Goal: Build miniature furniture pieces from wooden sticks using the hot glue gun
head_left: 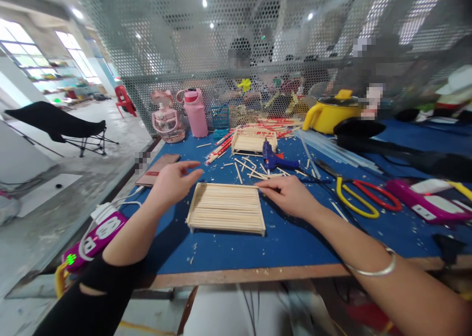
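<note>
A small rectangular piece made of pale wooden sticks [226,208] lies on the blue tabletop in front of me, its sticks side by side and short feet at the near corners. My right hand [289,194] pinches the right end of a thin wooden stick [236,185] along the piece's far edge. To the left of that piece hovers my left hand [175,181], thumb and fingers apart, with nothing in it. Beyond them, a blue glue gun [275,160] stands beside loose cut sticks [249,168] and a second small stick-built piece [250,143].
Scissors [357,198], clear glue sticks [335,149] and a purple power strip [424,203] lie to the right. A yellow pot [332,114], a pink bottle [196,113] and a clear bottle [167,122] stand by the mesh screen [177,45]. At left are a phone [157,171] and another power strip [96,240].
</note>
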{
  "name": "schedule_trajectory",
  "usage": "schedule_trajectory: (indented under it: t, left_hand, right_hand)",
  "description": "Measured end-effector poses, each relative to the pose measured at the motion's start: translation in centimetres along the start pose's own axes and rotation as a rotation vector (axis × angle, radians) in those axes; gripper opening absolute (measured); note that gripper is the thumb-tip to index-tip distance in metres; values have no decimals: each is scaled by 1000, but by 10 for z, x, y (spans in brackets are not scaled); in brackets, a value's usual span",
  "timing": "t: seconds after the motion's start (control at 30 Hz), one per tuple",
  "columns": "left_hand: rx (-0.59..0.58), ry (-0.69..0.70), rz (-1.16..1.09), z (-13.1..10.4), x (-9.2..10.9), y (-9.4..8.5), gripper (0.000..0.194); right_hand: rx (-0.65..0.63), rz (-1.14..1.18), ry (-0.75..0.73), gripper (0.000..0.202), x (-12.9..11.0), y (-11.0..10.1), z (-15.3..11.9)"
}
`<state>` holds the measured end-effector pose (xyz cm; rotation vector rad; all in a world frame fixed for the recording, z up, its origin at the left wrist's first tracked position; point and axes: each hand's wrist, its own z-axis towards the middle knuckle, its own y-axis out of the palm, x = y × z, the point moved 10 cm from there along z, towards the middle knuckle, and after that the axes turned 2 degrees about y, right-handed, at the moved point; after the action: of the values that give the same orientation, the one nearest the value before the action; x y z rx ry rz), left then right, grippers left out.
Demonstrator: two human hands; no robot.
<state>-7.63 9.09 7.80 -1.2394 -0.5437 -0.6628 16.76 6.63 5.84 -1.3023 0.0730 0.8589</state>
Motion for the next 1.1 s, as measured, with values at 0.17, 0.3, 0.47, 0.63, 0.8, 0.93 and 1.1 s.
schedule_trajectory:
  t: [0.17, 0.3, 0.47, 0.63, 0.8, 0.93, 1.1]
  left_hand:
    - [-291, 450, 86, -15, 87, 74, 16]
    - [-400, 522, 236, -21, 100, 113, 23]
    - [-408, 521, 407, -17, 102, 118, 29]
    - [-374, 554, 458, -23, 112, 118, 28]
    - [-267, 567, 466, -24, 121, 100, 30]
    - [-150, 552, 379, -30, 134, 62, 33]
    - [-200, 209, -164, -62, 115, 32, 32]
  right_hand:
    - [3, 30, -19, 26, -1, 1, -1]
    - [-8, 21, -47, 27, -3, 2, -2]
    - [27, -20, -87, 28, -3, 1, -4]
    - [29, -27, -94, 28, -4, 4, -4]
    - [196, -60, 44, 51, 4, -41, -7]
    - [207, -273, 285, 32, 40, -93, -29]
    - [2, -439, 395, 25, 59, -91, -64]
